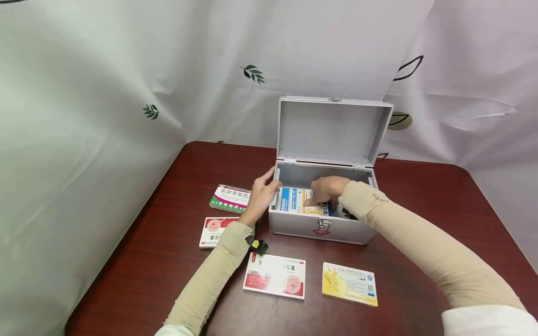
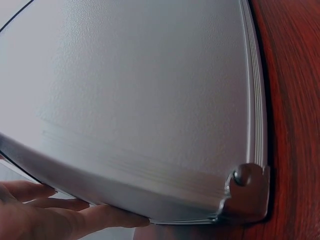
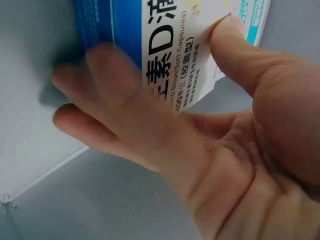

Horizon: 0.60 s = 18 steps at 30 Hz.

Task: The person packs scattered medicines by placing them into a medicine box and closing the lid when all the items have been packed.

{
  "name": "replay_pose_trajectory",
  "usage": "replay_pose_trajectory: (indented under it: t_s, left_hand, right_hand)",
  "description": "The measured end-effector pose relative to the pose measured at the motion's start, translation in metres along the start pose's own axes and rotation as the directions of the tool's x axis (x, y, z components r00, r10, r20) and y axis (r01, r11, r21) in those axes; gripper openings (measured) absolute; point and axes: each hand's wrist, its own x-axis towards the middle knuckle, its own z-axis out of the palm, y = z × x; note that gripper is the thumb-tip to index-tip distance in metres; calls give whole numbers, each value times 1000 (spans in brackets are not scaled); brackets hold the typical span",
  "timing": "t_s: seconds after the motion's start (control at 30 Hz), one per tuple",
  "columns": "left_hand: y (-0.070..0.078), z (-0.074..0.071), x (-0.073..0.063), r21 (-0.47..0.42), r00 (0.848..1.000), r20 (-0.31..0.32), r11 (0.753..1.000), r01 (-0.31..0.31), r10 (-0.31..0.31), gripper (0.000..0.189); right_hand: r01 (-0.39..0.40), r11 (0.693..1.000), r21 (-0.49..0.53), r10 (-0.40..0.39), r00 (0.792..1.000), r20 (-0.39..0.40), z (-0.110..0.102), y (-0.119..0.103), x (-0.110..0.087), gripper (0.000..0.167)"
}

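A silver metal case [image 1: 300, 225] with a small red emblem stands on the table, its lid [image 1: 332, 133] raised. My left hand [image 1: 261, 193] rests at the case's left wall, fingers extended along its edge in the left wrist view. Inside the case, my right hand [image 1: 329, 189] has its thumb on a white, yellow and blue vitamin D box [image 3: 167, 45]. Its other fingers stretch past the box's blue side, blurred in the right wrist view. Left of that box stand blue-and-white medicine boxes [image 1: 290, 198], upright in the case.
On the table [image 1: 168, 280] lie a green-and-white medicine box [image 1: 229, 197], a red-and-white box [image 1: 210, 231] partly behind the left arm, another red-and-white box [image 1: 273, 275] and a yellow-and-white box [image 1: 350, 283]. A pale curtain [image 1: 210, 107] hangs behind the table.
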Motion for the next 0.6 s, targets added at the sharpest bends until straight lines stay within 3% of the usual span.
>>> replay_pose_trajectory:
  t_s: [0.1, 0.2, 0.37, 0.5, 0.6]
  left_hand:
    - [-1, -1, 0, -2, 1000, -7, 1000, 6, -6, 53]
    - [-2, -1, 0, 2, 1000, -2, 1000, 11, -11, 54]
    - [-2, -2, 1, 16, 1000, -1, 1000, 7, -7, 53]
    - [-1, -3, 0, 4, 1000, -5, 1000, 12, -12, 53]
    - [0, -1, 0, -12, 1000, 4, 1000, 12, -12, 52]
  right_hand:
    - [8, 1000, -2, -8, 1000, 2, 0, -1, 0, 59]
    - [-16, 997, 73, 13, 999, 41, 0, 0, 0, 58]
    - [-20, 999, 49, 18, 999, 46, -3, 0, -7, 70]
    - [12, 1000, 15, -12, 1000, -4, -12, 2, -23, 86]
    - [83, 995, 50, -80, 995, -62, -18, 9, -46, 92]
